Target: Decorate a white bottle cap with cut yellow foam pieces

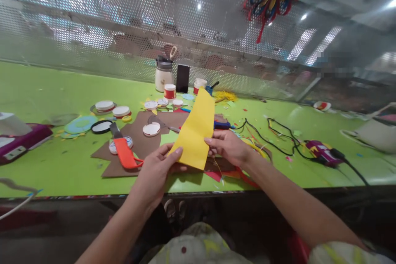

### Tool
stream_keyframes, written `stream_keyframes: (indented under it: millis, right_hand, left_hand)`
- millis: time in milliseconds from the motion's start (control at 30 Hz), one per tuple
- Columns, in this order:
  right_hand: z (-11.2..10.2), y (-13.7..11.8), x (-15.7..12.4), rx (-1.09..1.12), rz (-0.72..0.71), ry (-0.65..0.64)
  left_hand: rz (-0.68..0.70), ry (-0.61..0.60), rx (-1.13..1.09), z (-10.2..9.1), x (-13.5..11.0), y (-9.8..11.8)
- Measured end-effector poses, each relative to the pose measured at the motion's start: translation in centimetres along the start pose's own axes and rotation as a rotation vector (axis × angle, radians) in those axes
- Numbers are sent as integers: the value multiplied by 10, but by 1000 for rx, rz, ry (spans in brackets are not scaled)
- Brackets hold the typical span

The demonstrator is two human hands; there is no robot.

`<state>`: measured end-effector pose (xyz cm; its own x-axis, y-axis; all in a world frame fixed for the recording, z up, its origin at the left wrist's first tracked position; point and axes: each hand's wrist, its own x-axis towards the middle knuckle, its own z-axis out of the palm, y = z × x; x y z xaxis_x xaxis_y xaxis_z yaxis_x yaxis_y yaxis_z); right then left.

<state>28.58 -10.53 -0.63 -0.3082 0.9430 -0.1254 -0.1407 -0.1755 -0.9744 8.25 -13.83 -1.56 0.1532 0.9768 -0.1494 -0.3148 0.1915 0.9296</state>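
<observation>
A sheet of yellow paper point(195, 132) is held up in front of me, over the brown cardboard point(139, 119) on the table. My left hand point(157, 169) pinches its lower left corner, thumb on top and fingers underneath. At the right edge, my right hand point(229, 146) grips the sheet between thumb and fingers. Left of the paper, an orange-handled knife point(125, 152) lies across the cardboard. A blue-handled tool point(223, 125) with a cord shows behind the sheet, partly hidden by it.
Several white lids and jars, such as a round lid point(151, 129), lie around. At the back stand a phone point(182, 78) and a pale flask point(164, 75). Black cords run to a purple power box point(323, 152) on the right. Another purple device point(24, 142) sits far left.
</observation>
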Motion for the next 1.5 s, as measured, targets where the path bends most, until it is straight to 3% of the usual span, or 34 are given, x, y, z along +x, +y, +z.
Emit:
stream_keyframes:
  millis: [133, 233, 367, 433, 567, 700, 900, 1033, 1133, 1300, 1433, 1500]
  right_hand:
    - [-6, -4, 12, -96, 49, -27]
    - [-11, 2, 22, -192, 38, 60]
    - [-13, 19, 15, -336, -129, 287]
    - [-9, 27, 1, -460, -272, 320]
    - [2, 38, -23, -1093, -653, 75]
    - [7, 42, -26, -1407, -726, -34]
    - [10, 36, -23, -1390, -758, -178]
    - [3, 31, -24, -1277, -775, -182]
    - [-10, 26, -22, -1181, -778, -15]
    - [-41, 17, -11, -1131, -610, 301]
    - [-61, 3, 9, -1144, -540, 433]
    - [-68, -9, 23, -1170, -512, 415]
  left_hand:
    - [47, 88, 191, -1, 5, -1]
    - [83, 121, 316, 1, 7, -1]
    - [92, 127, 479, 2, 12, -3]
    - [80, 116, 552, 2, 14, -6]
    - [77, 100, 705, 1, 19, -11]
    - [138, 90, 881, 1, 18, -8]
    - [298, 44, 1134, -3, 11, -3]
    - [387, -47, 1283, -7, 7, -4]
    - [403, -148, 1330, -8, 2, -5]
    - [390, -267, 1277, -11, -4, -10]
    - [433, -290, 1182, -15, -10, -11]
    - [513, -303, 1107, -17, -14, -12]
